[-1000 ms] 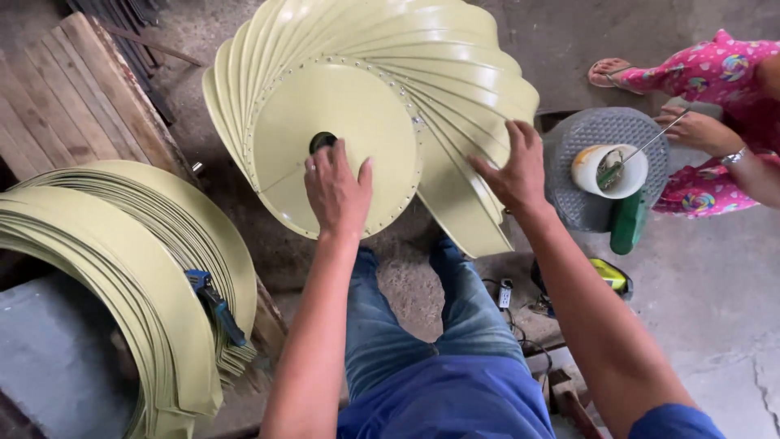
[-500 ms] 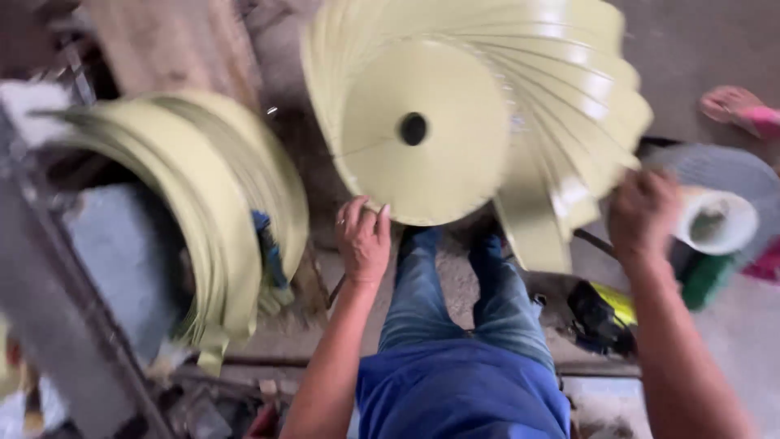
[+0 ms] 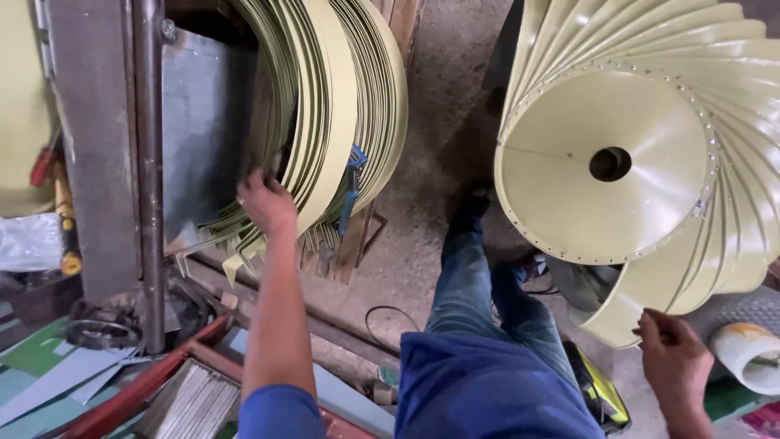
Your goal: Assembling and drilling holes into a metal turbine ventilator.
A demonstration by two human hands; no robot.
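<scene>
A pale yellow-green fan wheel (image 3: pixel 617 162), a cone disc with a centre hole and many curved blades around it, stands at the right in front of my knees. My right hand (image 3: pixel 673 358) grips the lower end of one of its blades (image 3: pixel 626 313). At the left stands a stack of loose curved blades (image 3: pixel 341 122) of the same colour. My left hand (image 3: pixel 266 203) reaches into the lower part of that stack, fingers closed around the blade edges. A blue clamp (image 3: pixel 351 187) hangs on the stack just right of that hand.
A grey steel post (image 3: pixel 146 162) and metal sheet stand left of the stack. Scrap strips and a red bar (image 3: pixel 138 390) lie on the floor at lower left. A white roll (image 3: pixel 743 345) and a yellow-black tool (image 3: pixel 601 394) sit at lower right.
The view has swung left. My left hand left the fan wheel's disc and went to the stack of loose blades. My right hand stays at the wheel's lower blades.
</scene>
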